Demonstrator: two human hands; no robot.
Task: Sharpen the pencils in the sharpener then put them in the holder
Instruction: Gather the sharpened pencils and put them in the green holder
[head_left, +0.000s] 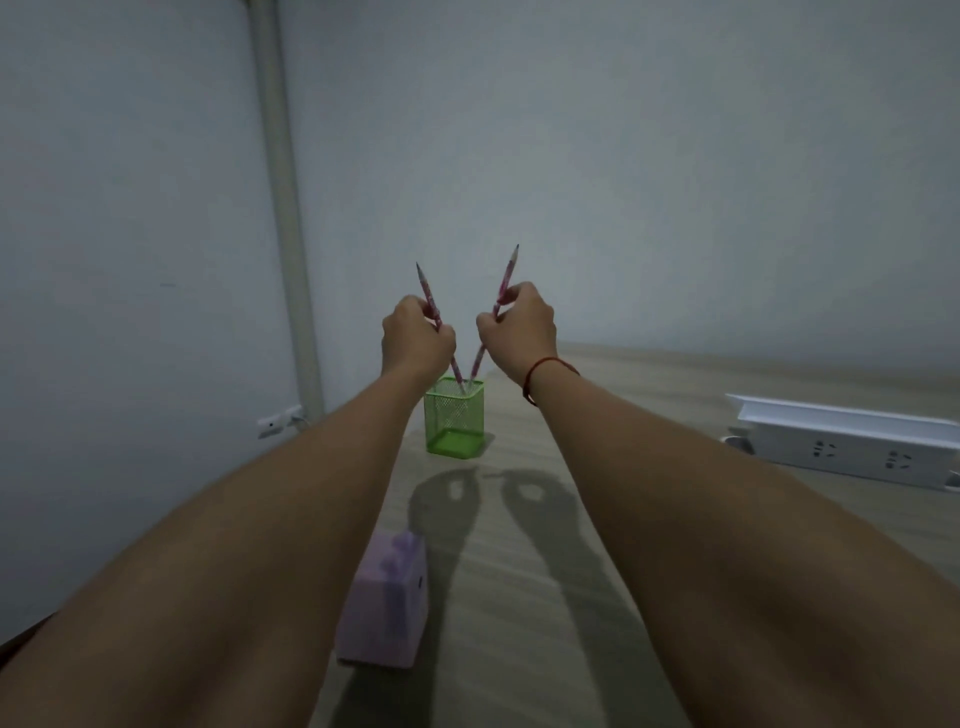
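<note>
So here's where we're at: both pencils are halfway into the green mesh holder. Our left hand sits just above the holder's left side, fingers curled tight around the left pencil. Our right hand hangs just above the holder's right side and pinches the right pencil the same way. Both pencils are pink-patterned with the sharpened tips pointing up. Their bottom ends meet inside the holder's open top, and they lean away from each other so they make a V over it.

The holder stands upright on the wooden table. The purple sharpener is on the table well in front of the holder, closer to us and a bit left, with nothing in it that we can see. There's a red string bracelet on our right wrist, just right of the holder's rim. A white power strip lies far off to the holder's right.
</note>
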